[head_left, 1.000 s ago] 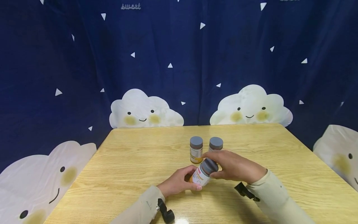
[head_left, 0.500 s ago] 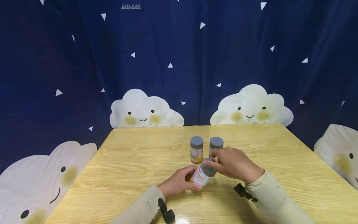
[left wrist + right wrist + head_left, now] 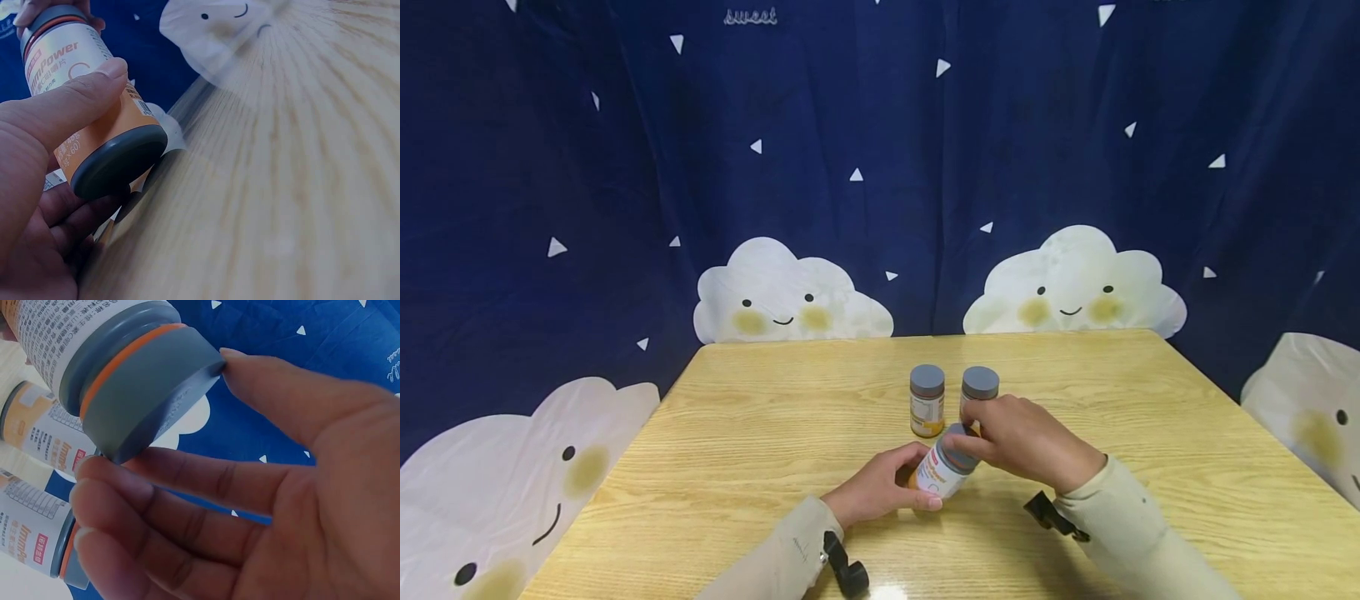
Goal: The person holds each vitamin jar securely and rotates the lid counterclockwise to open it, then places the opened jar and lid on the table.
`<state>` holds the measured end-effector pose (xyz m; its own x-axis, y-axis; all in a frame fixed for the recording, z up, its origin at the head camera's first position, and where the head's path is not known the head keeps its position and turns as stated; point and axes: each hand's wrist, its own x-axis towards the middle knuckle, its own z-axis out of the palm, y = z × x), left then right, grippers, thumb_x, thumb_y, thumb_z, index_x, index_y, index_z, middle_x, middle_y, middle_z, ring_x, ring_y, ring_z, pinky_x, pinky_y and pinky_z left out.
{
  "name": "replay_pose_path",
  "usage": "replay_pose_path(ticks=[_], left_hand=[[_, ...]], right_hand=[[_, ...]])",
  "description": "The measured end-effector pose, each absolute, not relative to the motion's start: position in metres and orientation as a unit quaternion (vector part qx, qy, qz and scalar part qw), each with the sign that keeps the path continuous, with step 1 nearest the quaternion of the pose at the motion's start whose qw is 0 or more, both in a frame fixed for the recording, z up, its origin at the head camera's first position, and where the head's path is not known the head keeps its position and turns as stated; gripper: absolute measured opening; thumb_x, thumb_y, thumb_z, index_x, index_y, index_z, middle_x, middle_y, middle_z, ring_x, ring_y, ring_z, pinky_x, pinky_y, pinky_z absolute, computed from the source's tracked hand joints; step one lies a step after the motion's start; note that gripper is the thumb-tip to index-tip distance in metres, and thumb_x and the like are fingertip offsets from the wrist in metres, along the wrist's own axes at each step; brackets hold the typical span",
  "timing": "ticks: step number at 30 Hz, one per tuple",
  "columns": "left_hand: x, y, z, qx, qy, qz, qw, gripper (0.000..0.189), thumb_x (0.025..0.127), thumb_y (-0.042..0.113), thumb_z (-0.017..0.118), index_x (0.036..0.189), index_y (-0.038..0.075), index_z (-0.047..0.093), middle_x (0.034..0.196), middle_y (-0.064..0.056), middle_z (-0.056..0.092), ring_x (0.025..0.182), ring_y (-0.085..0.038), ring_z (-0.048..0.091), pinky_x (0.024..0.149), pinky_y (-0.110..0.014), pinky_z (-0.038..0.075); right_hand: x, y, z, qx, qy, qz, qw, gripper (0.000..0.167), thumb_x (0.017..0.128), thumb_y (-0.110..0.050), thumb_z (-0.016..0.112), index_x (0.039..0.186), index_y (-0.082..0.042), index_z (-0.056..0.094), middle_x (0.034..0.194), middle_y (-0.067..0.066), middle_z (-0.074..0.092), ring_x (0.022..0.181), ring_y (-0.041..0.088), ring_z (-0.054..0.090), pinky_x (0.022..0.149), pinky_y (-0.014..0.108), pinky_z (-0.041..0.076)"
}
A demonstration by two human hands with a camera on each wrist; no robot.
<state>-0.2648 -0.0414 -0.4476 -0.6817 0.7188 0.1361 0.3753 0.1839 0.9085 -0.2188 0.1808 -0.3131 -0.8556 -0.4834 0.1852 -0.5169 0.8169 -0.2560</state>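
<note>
The fingers of your right hand (image 3: pixel 1033 443), reaching in from three o'clock, pinch the grey cap (image 3: pixel 147 387) of the tilted bottle (image 3: pixel 942 475) against the thumb. Your left hand (image 3: pixel 880 492), at nine o'clock, grips that bottle's body, thumb across its label (image 3: pixel 61 61). In the head view the cap leans toward half past one. Beyond it, an upright bottle (image 3: pixel 927 407) stands at twelve and a partly covered bottle (image 3: pixel 979 388) at one, both on the wooden table (image 3: pixel 760 433).

A: What kind of place surrounds you?
B: Apparently indoors; room type indeterminate. Before you: a wood-grain table (image 3: pixel 767 425), bordered by navy cloth (image 3: pixel 910 192) printed with smiling clouds (image 3: pixel 782 283), white triangles (image 3: pixel 942 69) and “sweet” lettering (image 3: pixel 750 17).
</note>
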Motion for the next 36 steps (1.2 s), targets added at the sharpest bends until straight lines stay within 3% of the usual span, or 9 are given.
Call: replay_pose_path(ticks=[9,19,36], left_hand=[[-0.263,-0.041,-0.444,0.354,0.767,0.513,0.152,0.047,0.084,0.029,0.077,0.126,0.026,0.056,0.113,0.01,0.063,0.103,-0.008,0.058,0.093,-0.026,0.044],[-0.264,-0.042,-0.445,0.358,0.753,0.526,0.168,0.047,0.086,0.028,0.075,0.128,0.025,0.055,0.116,0.008,0.063,0.104,-0.009,0.059,0.091,-0.027,0.045],[-0.264,-0.042,-0.445,0.36,0.75,0.529,0.17,0.048,0.086,0.03,0.075,0.129,0.024,0.054,0.116,0.008,0.063,0.104,-0.01,0.059,0.091,-0.027,0.046]], right_hand=[[-0.221,0.188,-0.308,0.328,-0.929,0.171,0.022,0.022,0.086,-0.031,0.073,0.095,-0.013,0.065,0.065,-0.009,0.049,0.055,0.004,0.043,0.049,0.023,0.038],[-0.22,0.191,-0.305,0.375,-0.913,0.161,0.015,0.032,0.081,-0.019,0.079,0.11,-0.016,0.066,0.099,-0.008,0.065,0.083,0.007,0.059,0.069,0.026,0.049],[-0.218,0.193,-0.305,0.406,-0.9,0.157,0.023,0.042,0.08,-0.007,0.079,0.118,-0.016,0.065,0.106,-0.009,0.064,0.092,0.007,0.059,0.078,0.029,0.052]])
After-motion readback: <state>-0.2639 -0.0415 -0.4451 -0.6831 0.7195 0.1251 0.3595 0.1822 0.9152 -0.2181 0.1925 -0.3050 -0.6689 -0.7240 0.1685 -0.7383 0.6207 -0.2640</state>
